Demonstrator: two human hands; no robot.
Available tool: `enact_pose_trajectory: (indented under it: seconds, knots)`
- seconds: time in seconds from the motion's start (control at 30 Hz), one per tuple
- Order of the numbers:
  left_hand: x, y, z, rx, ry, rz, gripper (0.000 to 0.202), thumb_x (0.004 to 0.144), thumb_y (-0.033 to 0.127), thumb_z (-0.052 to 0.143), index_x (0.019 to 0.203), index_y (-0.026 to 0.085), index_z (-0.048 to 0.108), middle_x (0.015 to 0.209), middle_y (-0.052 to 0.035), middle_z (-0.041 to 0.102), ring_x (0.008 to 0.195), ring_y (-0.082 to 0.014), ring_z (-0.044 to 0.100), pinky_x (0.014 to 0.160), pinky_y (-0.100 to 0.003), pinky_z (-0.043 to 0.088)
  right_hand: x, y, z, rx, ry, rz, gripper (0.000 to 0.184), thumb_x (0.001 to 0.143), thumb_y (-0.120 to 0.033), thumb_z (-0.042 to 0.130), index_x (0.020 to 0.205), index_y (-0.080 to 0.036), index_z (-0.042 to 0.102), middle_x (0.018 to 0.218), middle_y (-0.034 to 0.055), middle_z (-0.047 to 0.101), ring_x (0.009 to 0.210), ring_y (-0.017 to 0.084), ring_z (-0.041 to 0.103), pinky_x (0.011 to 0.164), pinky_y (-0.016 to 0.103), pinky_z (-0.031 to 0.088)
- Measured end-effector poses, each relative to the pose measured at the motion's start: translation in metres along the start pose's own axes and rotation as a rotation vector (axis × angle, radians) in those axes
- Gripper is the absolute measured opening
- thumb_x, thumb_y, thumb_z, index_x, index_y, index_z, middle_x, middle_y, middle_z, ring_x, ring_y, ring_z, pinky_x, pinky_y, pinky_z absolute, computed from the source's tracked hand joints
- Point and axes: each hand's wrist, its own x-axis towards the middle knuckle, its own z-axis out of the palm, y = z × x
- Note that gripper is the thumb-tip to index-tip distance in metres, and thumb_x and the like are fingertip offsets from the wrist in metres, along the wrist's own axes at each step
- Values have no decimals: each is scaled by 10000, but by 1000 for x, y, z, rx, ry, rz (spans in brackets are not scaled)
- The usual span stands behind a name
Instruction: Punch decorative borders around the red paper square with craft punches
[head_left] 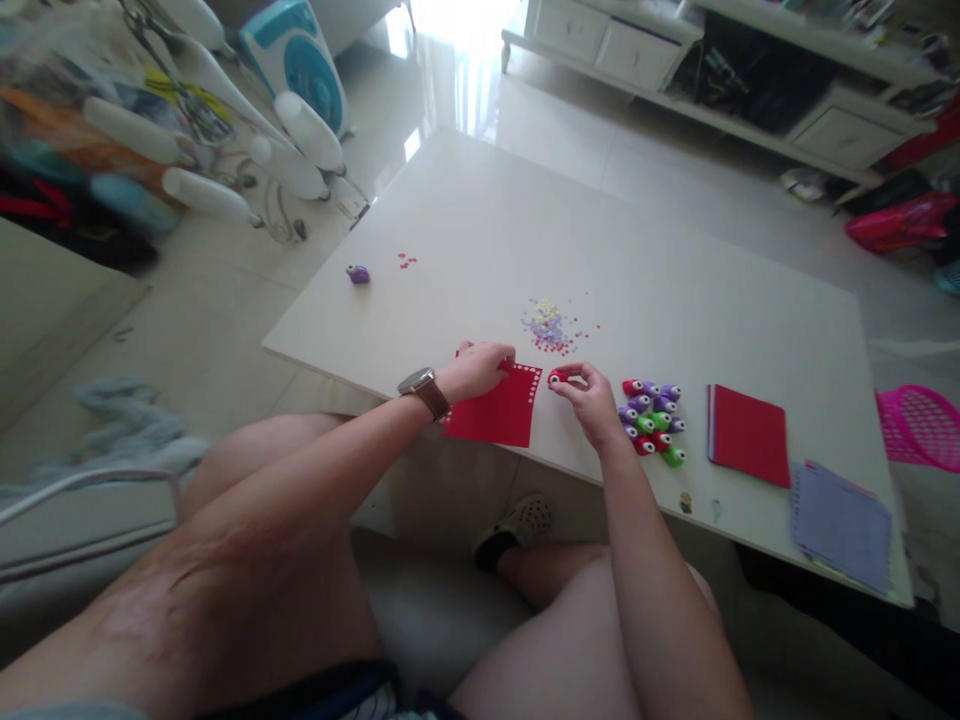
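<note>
- Red paper sheet (491,415) lies at the near edge of the table (675,250), with a row of small holes along its top and right edges
- Left hand (480,368) rests on the sheet's 11 o'clock corner, fingers curled shut and pressing the paper down; that flat pin seems worth holding firm so the sheet cannot swivel
- Right hand (592,395) is at the sheet's 2 o'clock corner, thumb and fingers pinched around a red punch (556,377) just beside the holed edge; whether the paper is in its slot I cannot tell
- A clean hole probably needs the edge pushed fully into the slot, spaced off the last hole, then a straight squeeze
- Pile of punches (652,420) sits near the right hand's 3 o'clock, so that wrist should stay tucked
- Confetti (551,328) lies at the sheet's 12 o'clock
</note>
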Motion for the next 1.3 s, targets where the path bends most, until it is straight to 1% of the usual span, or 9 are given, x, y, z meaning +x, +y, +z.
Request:
enact_pose_trajectory:
  seconds: [0.17,0.33,0.47,0.67,0.93,1.07,1.3]
  knots:
    - [3,0,-10,-54,30,-13,240,922,193,537,1086,244,705,1103,-26,781,1037,-217,683,1018,-391,412,-2,-2,-5,0,-64,-3,337,673,-351,843,942,-220,689,984,47,755,908,225,705,864,384,549]
    - [4,-1,-11,-99,52,-31,264,925,186,554,1136,262,692,1062,-12,782,1018,-212,692,1057,-407,397,-4,-5,-5,0,-132,26,358,661,-334,855,960,-227,690,987,42,755,925,222,704,873,384,554]
    - [5,-1,-12,-115,67,-45,270,933,188,548,1153,264,684,1044,-10,778,1012,-212,693,1072,-420,391,-6,-8,-4,-4,-160,33,369,655,-339,856,963,-232,684,984,39,748,947,228,709,896,395,563]
    - [4,0,-15,-127,69,-48,274,934,187,543,1160,263,678,1036,-14,776,1015,-211,684,1079,-433,381,-6,-9,-5,-3,-158,42,397,648,-366,868,972,-228,682,999,48,752,957,233,714,936,423,569]
    - [3,2,-17,-150,87,-50,269,926,177,539,1141,262,677,1032,-11,773,1014,-212,677,1087,-437,361,-5,-8,-5,-23,-161,39,373,661,-370,854,966,-230,691,981,45,753,949,234,718,914,416,578]
    - [3,2,-18,-150,87,-57,274,927,180,539,1151,258,677,1037,-19,775,1014,-212,674,1087,-435,359,-6,-8,-5,-14,-161,36,365,670,-367,852,969,-226,699,1002,52,761,973,238,720,932,419,573]
    - [3,2,-17,-142,89,-56,273,926,177,537,1145,264,675,1007,-5,771,1007,-213,683,1094,-435,356,-5,-7,-5,-3,-163,32,358,678,-361,853,973,-224,704,1033,54,764,995,241,724,956,428,563]
